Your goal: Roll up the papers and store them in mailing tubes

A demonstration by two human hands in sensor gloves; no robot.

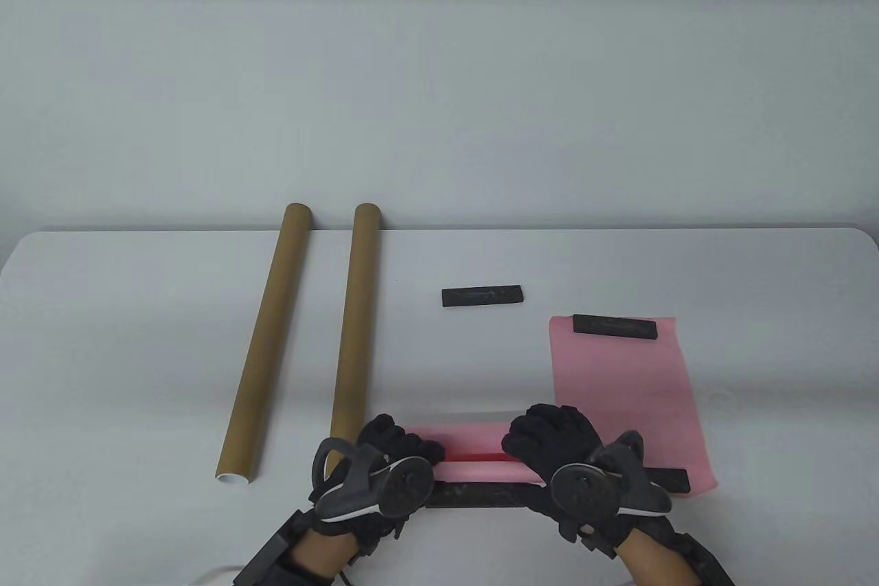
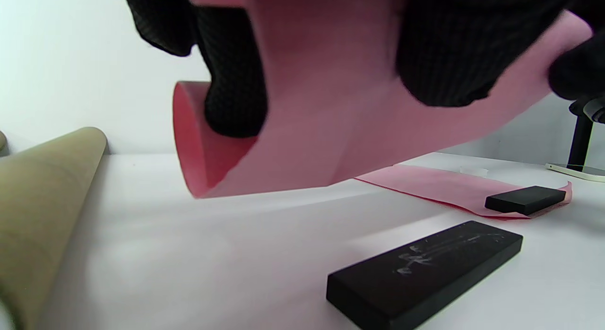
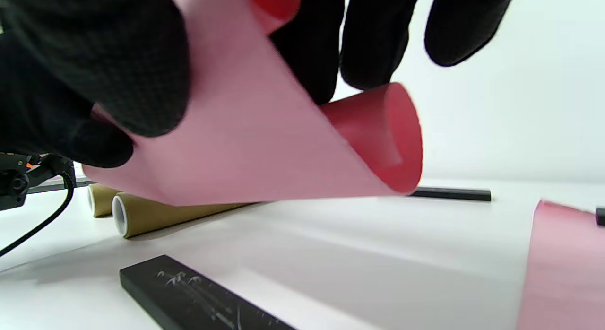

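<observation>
From above, the left hand [image 1: 384,459] and right hand [image 1: 556,445], both in black knit gloves, gripped a rolled pink paper [image 1: 474,455] between them at six o'clock on the white table [image 1: 137,311], each hand closed around one end of the roll. Two long brown cardboard mailing tubes [image 1: 268,345] [image 1: 356,332] lay side by side toward nine o'clock, apart from each other. A flat pink sheet [image 1: 625,400] lay at three o'clock with a black rectangular weight [image 1: 616,327] across its far edge and another black bar [image 1: 676,479] on its near edge. A third black weight [image 1: 482,296] sat alone near the centre, and a fourth bar [image 1: 481,495] lay just below the roll. In the left wrist view the matte paper [image 2: 331,131] curled into an open cylinder held off the tabletop, gloved fingers [image 2: 234,79] tucked inside its mouth, a scuffed black block [image 2: 425,273] below at five o'clock. In the right wrist view the curl [image 3: 283,145] showed a redder inner face, fingers [image 3: 94,60] pressed over it, with the white-rimmed tube mouths [image 3: 120,216] at eight o'clock.
</observation>
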